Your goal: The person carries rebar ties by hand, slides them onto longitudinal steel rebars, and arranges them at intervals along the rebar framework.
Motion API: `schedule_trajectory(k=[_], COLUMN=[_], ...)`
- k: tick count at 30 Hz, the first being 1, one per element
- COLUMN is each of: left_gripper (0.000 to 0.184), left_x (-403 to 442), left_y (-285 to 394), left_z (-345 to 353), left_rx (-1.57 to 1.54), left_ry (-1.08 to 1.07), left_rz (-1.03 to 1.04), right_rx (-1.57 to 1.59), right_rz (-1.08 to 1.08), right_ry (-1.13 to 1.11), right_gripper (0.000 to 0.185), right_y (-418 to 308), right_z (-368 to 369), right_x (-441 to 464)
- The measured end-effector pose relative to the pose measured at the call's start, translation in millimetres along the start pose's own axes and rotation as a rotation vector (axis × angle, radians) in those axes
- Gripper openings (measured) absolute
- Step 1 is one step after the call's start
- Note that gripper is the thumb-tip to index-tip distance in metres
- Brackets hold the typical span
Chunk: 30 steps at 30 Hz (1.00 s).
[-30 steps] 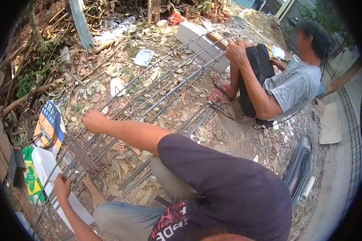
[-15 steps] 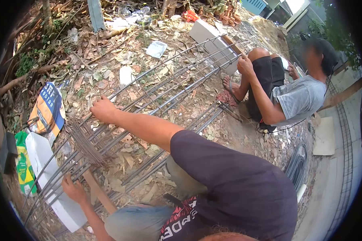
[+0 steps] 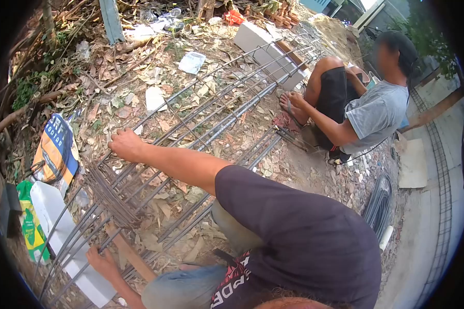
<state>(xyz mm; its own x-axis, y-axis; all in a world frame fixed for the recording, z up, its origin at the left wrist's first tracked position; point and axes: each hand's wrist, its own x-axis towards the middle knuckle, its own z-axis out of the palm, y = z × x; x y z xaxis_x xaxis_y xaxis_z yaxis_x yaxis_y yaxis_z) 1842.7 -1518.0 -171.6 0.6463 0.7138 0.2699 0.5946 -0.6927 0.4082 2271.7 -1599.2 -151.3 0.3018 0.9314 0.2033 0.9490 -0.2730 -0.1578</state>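
Close by, at 7 o'clock, is the person's bent knee (image 3: 178, 288) in blue jeans. Just past it, at 8 o'clock, the left hand (image 3: 103, 261) is down by some metal bars; we cannot tell if its grip is wrapped on one. A brown wood strip (image 3: 133, 252) lies beside this hand. A long white block (image 3: 49, 206) lies under the bar ends, also at 8 o'clock. A pile of thin rods (image 3: 108, 198) sits on the bars, between the two hands.

The right hand (image 3: 126, 145) reaches out to 9 o'clock. Its fingers bend down at a bar on the side of the long metal cage (image 3: 247, 107), but we cannot tell if its grip is closed around it. The cage runs from 8 o'clock up to 1 o'clock. Past the hands, at 9 o'clock, is a blue and orange bag (image 3: 56, 149), with a green and yellow bag (image 3: 33, 221) below it.

Farther off, between 2 and 3 o'clock, a co-worker (image 3: 379, 116) in a gray shirt sits near the cage's far end. A second white block (image 3: 255, 38) is under that end, at 1 o'clock. Red bricks (image 3: 282, 16) are stacked behind it.
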Motion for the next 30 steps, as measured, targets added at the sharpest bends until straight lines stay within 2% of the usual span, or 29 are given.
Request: schedule_trajectory(k=[3,7,9,10,11,12,14,15,19,21,25,27,30], left_gripper=[0.028,0.027,0.038,0.042,0.045,0.052,0.058,0.059,0.054,0.054,0.052,0.054,0.054], left_x=[2.0,2.7,-4.3,-0.9,-0.8,-1.9,-4.7,-3.5,-14.6,-27.9,-32.8,-27.4,9.3], left_y=[2.5,18.4,23.4,41.3,44.1,46.6,57.0,68.8,127.8,165.7,262.8,299.6,334.6], left_z=[1.6,-0.6,-13.8,-29.7,-41.0,-51.9,-87.9,-112.2,-206.4,-248.8,-316.5,-335.0,-347.4], left_rx=[0.008,0.005,-0.022,-0.057,-0.103,-0.067,-0.036,-0.012,-0.075,0.017,0.222,0.186,0.375], left_ry=[-0.008,0.026,-0.043,-0.130,-0.145,-0.130,-0.132,-0.166,-0.297,-0.277,-0.326,-0.293,-0.427], left_rz=[-0.018,0.016,-0.024,-0.119,-0.107,-0.130,-0.223,-0.281,-0.479,-0.407,-0.547,-0.545,-0.383], right_rx=[0.013,0.004,-0.042,0.021,0.078,0.104,0.143,0.123,0.110,0.138,0.174,0.185,0.196], right_rz=[0.062,0.092,0.077,0.087,0.080,0.029,0.080,0.120,0.163,0.186,0.163,0.104,0.071], right_ry=[0.068,0.005,-0.064,-0.030,-0.039,0.088,0.057,-0.029,-0.066,-0.086,-0.086,-0.048,-0.049], right_gripper=[0.015,0.016,0.012,0.010,0.013,0.015,0.019,0.020,0.021,0.022,0.023,0.024,0.024], right_y=[-1.4,-1.2,0.9,1.2,3.0,6.2,0.8,-0.3,1.1,-1.0,4.5,10.3,15.7], right_z=[13.9,10.5,4.2,5.7,6.3,16.9,3.9,-2.9,-7.8,-13.5,-15.6,0.1,3.1], right_x=[12.0,12.5,10.9,12.3,13.0,13.5,14.8,17.6,22.9,25.3,21.6,21.7,25.9])
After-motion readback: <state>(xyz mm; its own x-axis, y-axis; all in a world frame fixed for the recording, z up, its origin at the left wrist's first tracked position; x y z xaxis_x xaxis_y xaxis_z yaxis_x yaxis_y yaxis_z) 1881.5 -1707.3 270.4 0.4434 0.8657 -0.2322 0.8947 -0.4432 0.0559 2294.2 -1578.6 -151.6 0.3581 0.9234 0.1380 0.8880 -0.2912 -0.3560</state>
